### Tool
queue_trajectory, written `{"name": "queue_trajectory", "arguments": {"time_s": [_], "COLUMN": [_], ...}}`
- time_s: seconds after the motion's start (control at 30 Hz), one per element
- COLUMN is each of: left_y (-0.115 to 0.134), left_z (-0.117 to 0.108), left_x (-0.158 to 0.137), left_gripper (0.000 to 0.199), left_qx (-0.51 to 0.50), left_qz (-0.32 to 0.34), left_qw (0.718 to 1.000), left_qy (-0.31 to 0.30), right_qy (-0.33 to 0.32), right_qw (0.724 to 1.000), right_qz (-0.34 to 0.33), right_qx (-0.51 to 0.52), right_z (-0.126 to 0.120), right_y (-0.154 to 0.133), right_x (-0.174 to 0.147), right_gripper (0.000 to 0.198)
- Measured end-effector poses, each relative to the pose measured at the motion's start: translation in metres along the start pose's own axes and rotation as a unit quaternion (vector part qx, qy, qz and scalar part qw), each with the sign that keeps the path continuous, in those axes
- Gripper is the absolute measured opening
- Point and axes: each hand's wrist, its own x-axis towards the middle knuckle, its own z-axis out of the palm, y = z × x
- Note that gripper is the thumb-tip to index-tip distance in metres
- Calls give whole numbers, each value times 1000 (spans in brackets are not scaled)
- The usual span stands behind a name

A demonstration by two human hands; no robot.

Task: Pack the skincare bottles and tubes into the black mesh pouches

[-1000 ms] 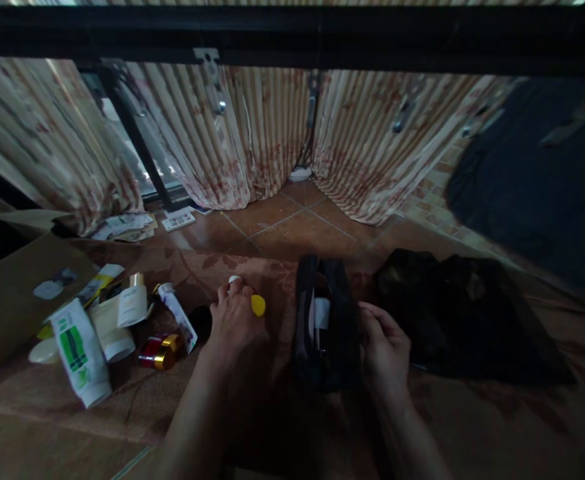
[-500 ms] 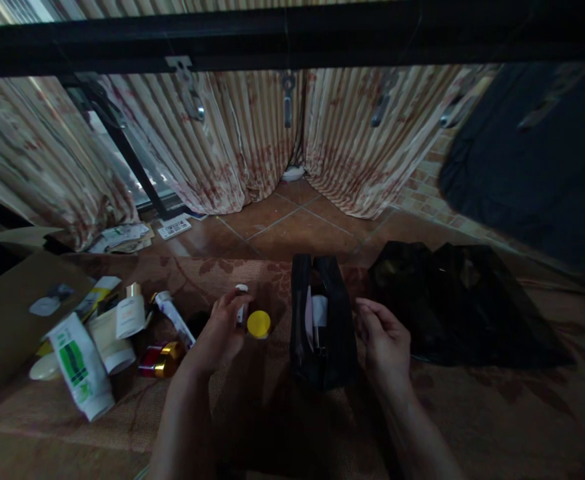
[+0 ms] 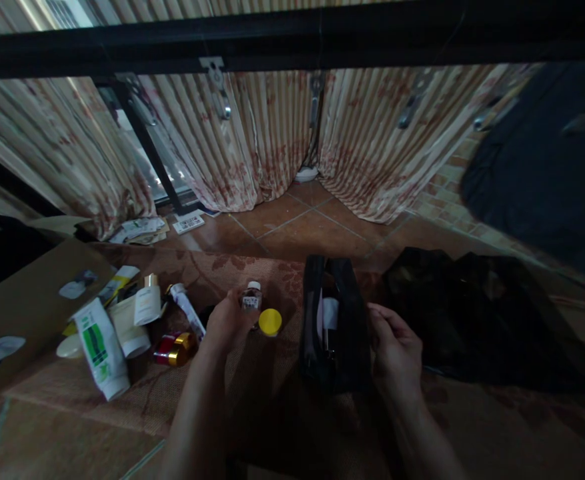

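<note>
My left hand point(image 3: 226, 325) is closed round a small clear bottle point(image 3: 251, 301) with a white cap and a printed label. Just right of it sits a round yellow lid point(image 3: 270, 322), seemingly on a small jar. A black pouch point(image 3: 310, 353) stands with its top gaping; a white-topped bottle point(image 3: 330, 313) and something pale show inside. At the pouch's right side, my right hand point(image 3: 396, 347) has its thumb and forefinger pinched together on the edge. Its other fingers are curled.
To the left lie a white-green tube point(image 3: 100, 350), a pale bottle point(image 3: 147, 305), a red jar with gold lid point(image 3: 175, 349) and a slim tube point(image 3: 187, 310), beside a cardboard box point(image 3: 37, 307). A black plastic bag point(image 3: 482, 320) lies right. A dark bar point(image 3: 292, 40) crosses above.
My left hand has closed round the small bottle, whose label now faces me. The right hand stays at the pouch's side. The whole view has shifted, so things appear further right.
</note>
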Motion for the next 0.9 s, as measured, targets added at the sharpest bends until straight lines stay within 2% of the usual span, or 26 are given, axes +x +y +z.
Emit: {"name": "queue_trajectory", "arguments": {"time_s": [0.2,0.37,0.47,0.53,0.67,0.8,0.9], "left_y": [5,4,3,4,12,20,24], "left_z": [2,-3,-7,-8,-8,-11,-14], "left_x": [-2,-4,-3,-3,-7,-13,-17], "left_gripper": [31,24,28,29,36,44,42], "left_qx": [7,-5,-88,-194,-408,-494,-511], "left_qz": [-7,-20,-25,-7,43,55,54], "left_qw": [1000,1000,995,979,910,867,857], "left_qy": [-23,5,43,55,51,43,46], "right_qy": [12,3,-6,-3,6,5,-1], "right_qw": [1000,999,999,999,998,998,997], "right_qz": [19,21,25,37,48,60,66], "right_qx": [-17,-28,-28,-22,-31,-33,-47], "right_z": [1,-1,-2,-3,-4,-4,-3], "right_y": [-3,1,1,2,1,1,2], "right_x": [-1,0,0,0,0,-1,-1], "right_gripper": [39,40,41,42,43,42,42]}}
